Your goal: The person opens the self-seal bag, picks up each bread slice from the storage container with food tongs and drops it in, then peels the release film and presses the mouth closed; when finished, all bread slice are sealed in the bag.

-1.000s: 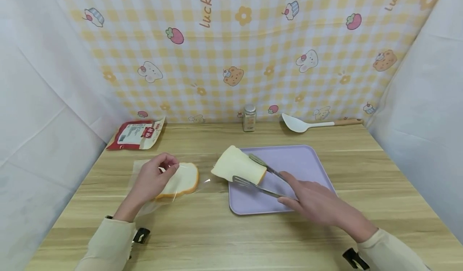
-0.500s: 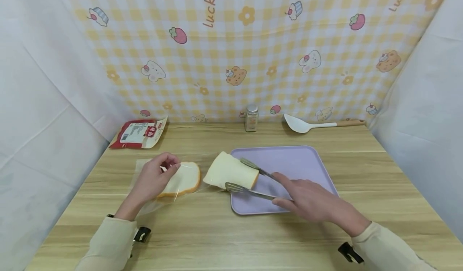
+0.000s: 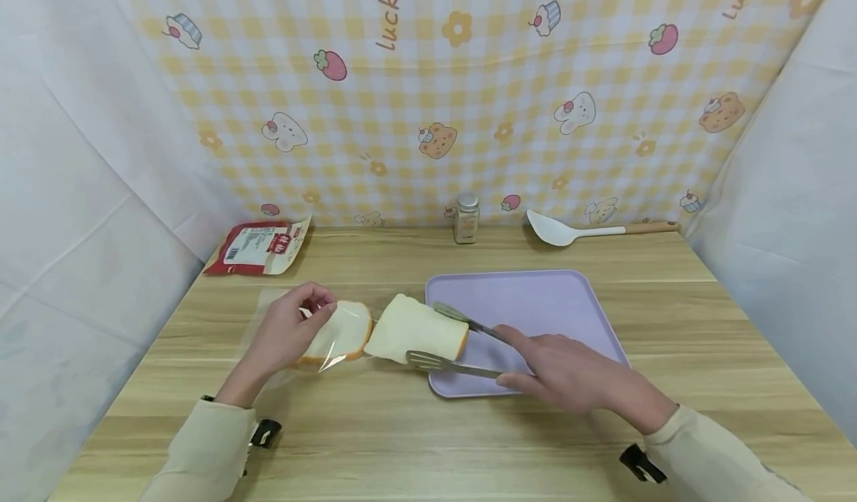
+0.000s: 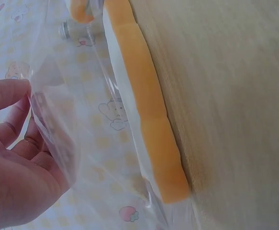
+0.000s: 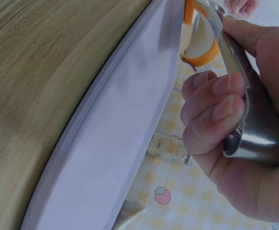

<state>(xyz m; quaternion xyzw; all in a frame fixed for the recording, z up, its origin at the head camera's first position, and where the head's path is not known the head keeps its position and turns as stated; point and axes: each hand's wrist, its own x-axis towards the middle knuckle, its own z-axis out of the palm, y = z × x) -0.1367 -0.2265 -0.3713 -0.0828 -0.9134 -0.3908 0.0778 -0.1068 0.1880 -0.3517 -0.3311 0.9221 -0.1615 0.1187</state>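
Observation:
A clear plastic bag [image 4: 58,115] lies left of centre with a bread slice [image 3: 343,331] inside it. My left hand [image 3: 288,331] pinches the bag's upper film between thumb and fingers, lifting it off the slice. Metal tongs [image 3: 469,369] are gripped in my right hand [image 3: 569,372], fingers wrapped round them in the right wrist view. Between the tongs' slotted ends is a second bread slice [image 3: 415,329]. Its left end is right beside the bagged slice, by the bag's right side; whether it has entered the bag is unclear. Its right end is over the tray's left edge.
The purple tray [image 3: 535,301] lies under and beyond the tongs. Along the back stand a red and cream food packet [image 3: 257,248], a small seasoning jar [image 3: 466,219] and a white spatula [image 3: 556,230] with a wooden handle end. A patterned cloth [image 3: 402,115] hangs behind.
The right hand has carried the tongs and their slice leftward and slightly nearer me, up against the bagged slice. The left hand keeps its pinch on the bag, nearly still.

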